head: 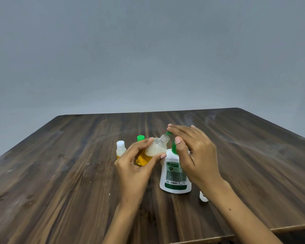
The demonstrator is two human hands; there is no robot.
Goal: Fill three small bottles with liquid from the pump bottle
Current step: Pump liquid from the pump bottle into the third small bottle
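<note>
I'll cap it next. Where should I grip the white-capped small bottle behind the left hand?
Take the white-capped bottle by its white cap or neck, fingers coming straight down: it stands upright, and the left hand and green-capped bottle crowd its right side.

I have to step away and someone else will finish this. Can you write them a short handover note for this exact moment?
Left hand grips an uncapped small bottle, tilted, mouth under the nozzle of the pump bottle; it holds some liquid.
Right hand rests flat on the pump head.
White-capped bottle and green-capped bottle stand capped behind on the table; the white-capped one shows liquid, the green one is mostly hidden.
A small white cap lies by the right wrist.
Left: finish pumping, recap.
</note>
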